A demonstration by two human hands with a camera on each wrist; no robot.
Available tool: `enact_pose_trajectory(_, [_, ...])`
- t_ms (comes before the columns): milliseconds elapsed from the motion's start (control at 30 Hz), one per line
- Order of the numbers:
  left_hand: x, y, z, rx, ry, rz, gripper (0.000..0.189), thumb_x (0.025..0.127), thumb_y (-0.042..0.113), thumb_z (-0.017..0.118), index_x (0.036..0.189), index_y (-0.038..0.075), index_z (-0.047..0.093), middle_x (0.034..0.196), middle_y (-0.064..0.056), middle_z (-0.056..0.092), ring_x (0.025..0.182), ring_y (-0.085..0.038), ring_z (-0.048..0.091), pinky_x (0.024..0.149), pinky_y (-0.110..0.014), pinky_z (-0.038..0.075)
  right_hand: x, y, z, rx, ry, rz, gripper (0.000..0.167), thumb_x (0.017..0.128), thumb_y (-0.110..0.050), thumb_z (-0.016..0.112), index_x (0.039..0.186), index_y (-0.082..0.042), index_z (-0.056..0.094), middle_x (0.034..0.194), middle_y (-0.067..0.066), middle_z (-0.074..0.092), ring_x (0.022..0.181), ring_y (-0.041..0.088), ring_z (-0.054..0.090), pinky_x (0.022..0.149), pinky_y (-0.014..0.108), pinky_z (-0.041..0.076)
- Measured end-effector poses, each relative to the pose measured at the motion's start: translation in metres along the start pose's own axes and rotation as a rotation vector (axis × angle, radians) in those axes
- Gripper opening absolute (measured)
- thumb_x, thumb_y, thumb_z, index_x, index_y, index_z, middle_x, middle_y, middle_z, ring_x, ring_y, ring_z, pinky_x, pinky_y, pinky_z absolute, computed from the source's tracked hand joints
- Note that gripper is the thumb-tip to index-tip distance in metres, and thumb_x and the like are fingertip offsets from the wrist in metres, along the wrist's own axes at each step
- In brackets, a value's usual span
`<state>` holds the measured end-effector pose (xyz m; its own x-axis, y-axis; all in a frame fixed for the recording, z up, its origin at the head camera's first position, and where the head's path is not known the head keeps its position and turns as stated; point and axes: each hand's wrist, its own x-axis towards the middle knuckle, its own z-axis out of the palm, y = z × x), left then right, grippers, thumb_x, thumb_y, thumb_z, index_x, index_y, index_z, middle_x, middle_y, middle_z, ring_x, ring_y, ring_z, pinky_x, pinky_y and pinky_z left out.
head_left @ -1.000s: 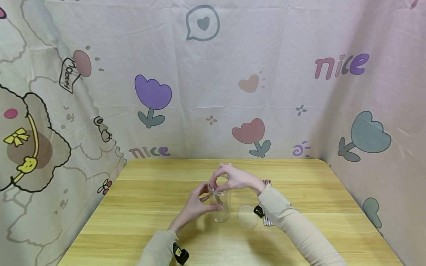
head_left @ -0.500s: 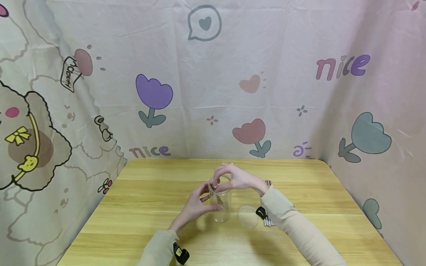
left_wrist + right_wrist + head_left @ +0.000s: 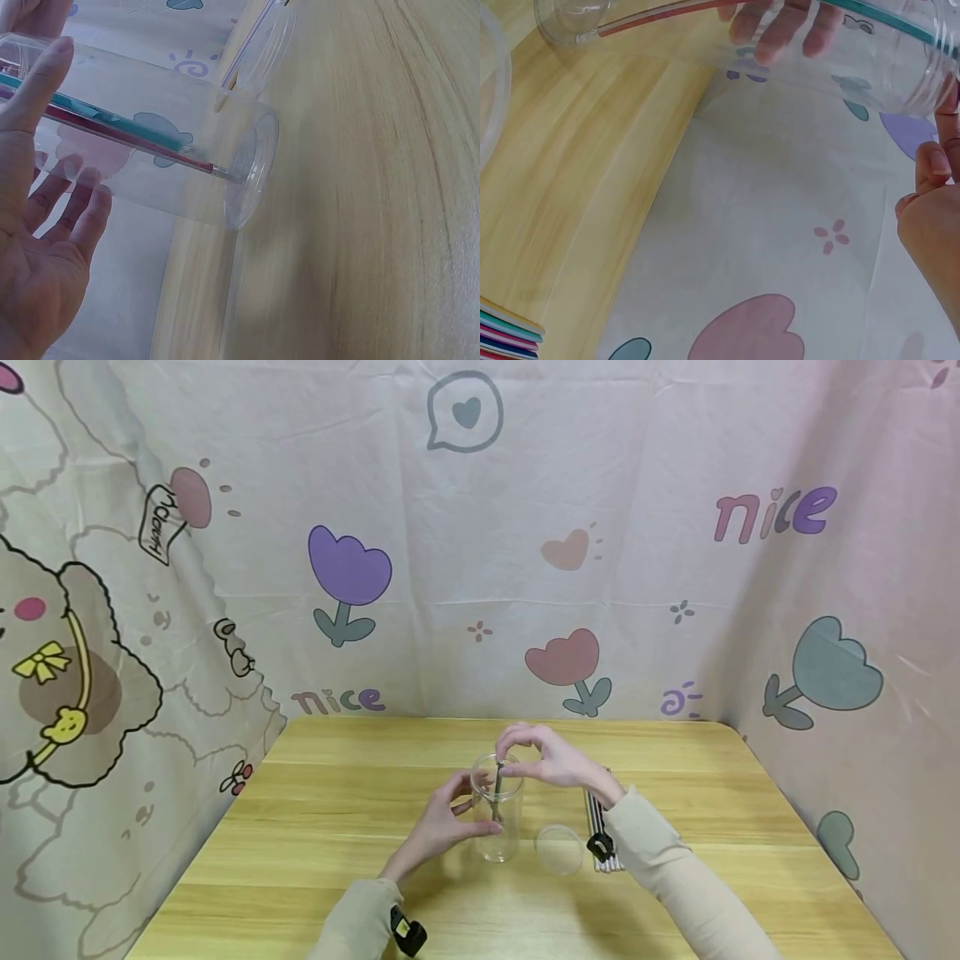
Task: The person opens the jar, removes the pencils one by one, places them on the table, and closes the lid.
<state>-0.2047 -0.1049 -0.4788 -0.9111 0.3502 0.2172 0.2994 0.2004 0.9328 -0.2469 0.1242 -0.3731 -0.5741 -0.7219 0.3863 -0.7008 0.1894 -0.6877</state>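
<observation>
My left hand grips a tall clear jar from its left side, thumb in front and fingers behind. A red pencil slants inside, its silver ferrule end down at the jar's bottom. Beside it in the left wrist view is a teal pencil, its lower end above the bottom. My right hand is over the jar's mouth, thumb and fingers pinching the top of the teal pencil, which looks dark and nearly upright in the head view. In the right wrist view the jar's rim hides part of the right fingers.
A round clear lid lies flat on the wooden table just right of the jar. Farther right, partly under the right forearm, lies a row of several pencils. A printed cloth hangs behind the table.
My right hand has shifted right and slightly up, bringing the pinched pencil more upright inside the jar. The right forearm uncovers more of the pencil row. The left hand keeps its place.
</observation>
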Motion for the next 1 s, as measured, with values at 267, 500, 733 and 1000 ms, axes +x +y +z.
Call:
enact_pose_trajectory(267, [0.0, -0.001, 0.0, -0.009, -0.005, 0.011, 0.081, 0.073, 0.022, 0.091, 0.142, 0.008, 0.049, 0.139, -0.012, 0.06, 0.128, -0.032, 0.057, 0.112, -0.051, 0.05, -0.012, 0.002, -0.005, 0.116, 0.123, -0.029, 0.009, 0.092, 0.004, 0.066, 0.1, 0.0, 0.065, 0.104, 0.022, 0.068, 0.106, 0.012, 0.063, 0.107, 0.023, 0.048])
enact_pose_trajectory(500, [0.0, 0.0, 0.0, -0.002, 0.001, 0.009, 0.079, 0.073, 0.021, 0.091, 0.14, 0.009, 0.051, 0.139, -0.013, 0.06, 0.127, -0.03, 0.057, 0.111, -0.05, 0.051, -0.022, 0.005, -0.01, 0.246, 0.23, -0.079, 0.007, 0.092, 0.01, 0.061, 0.1, 0.009, 0.062, 0.1, 0.005, 0.071, 0.1, 0.004, 0.065, 0.097, 0.018, 0.053])
enact_pose_trajectory(733, [-0.001, 0.0, 0.0, -0.008, 0.007, 0.008, 0.075, 0.072, 0.019, 0.091, 0.137, 0.018, 0.053, 0.139, -0.011, 0.06, 0.127, -0.029, 0.058, 0.111, -0.049, 0.051, -0.031, 0.004, -0.014, 0.361, 0.304, -0.07, 0.006, 0.095, 0.007, 0.059, 0.1, 0.009, 0.056, 0.102, -0.011, 0.072, 0.096, 0.003, 0.066, 0.084, 0.014, 0.055])
enact_pose_trajectory(1000, [0.0, -0.002, 0.0, 0.001, 0.008, 0.009, 0.078, 0.072, 0.021, 0.091, 0.139, 0.011, 0.052, 0.138, -0.008, 0.061, 0.127, -0.029, 0.058, 0.11, -0.048, 0.052, -0.042, 0.008, -0.021, 0.419, 0.381, -0.042, 0.019, 0.1, 0.002, 0.055, 0.104, -0.016, 0.06, 0.102, -0.011, 0.076, 0.104, 0.005, 0.069, 0.099, 0.018, 0.053])
